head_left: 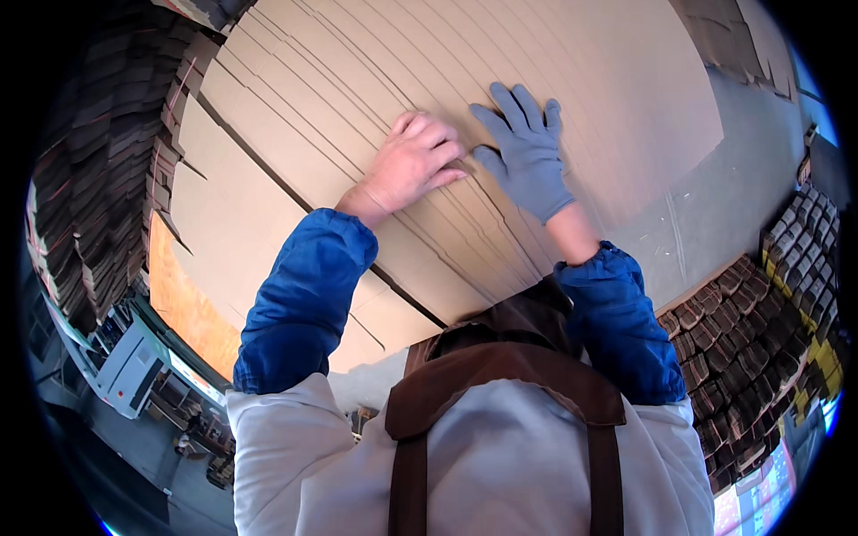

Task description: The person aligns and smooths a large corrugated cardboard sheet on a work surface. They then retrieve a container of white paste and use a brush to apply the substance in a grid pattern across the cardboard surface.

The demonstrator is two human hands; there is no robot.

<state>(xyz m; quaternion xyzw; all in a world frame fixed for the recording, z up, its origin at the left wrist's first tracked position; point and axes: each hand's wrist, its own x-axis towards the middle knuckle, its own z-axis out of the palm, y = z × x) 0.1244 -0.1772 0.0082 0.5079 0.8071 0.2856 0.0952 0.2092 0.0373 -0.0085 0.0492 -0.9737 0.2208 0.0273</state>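
Lying at twelve o'clock, the overlapped tan cardboard sheets (626, 107) are touched by the grey-gloved right hand (527, 156), fingers spread, and the bare left hand (414, 163), fingers curled; whether anything is pinched cannot be told. Pressure should be applied evenly.

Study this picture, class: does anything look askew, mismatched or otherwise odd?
Yes. The right hand wears a grey glove, while the left hand is bare, an uneven pairing. Also, left of the bare hand, a dark gap breaks the closer overlap of the cardboard sheets.
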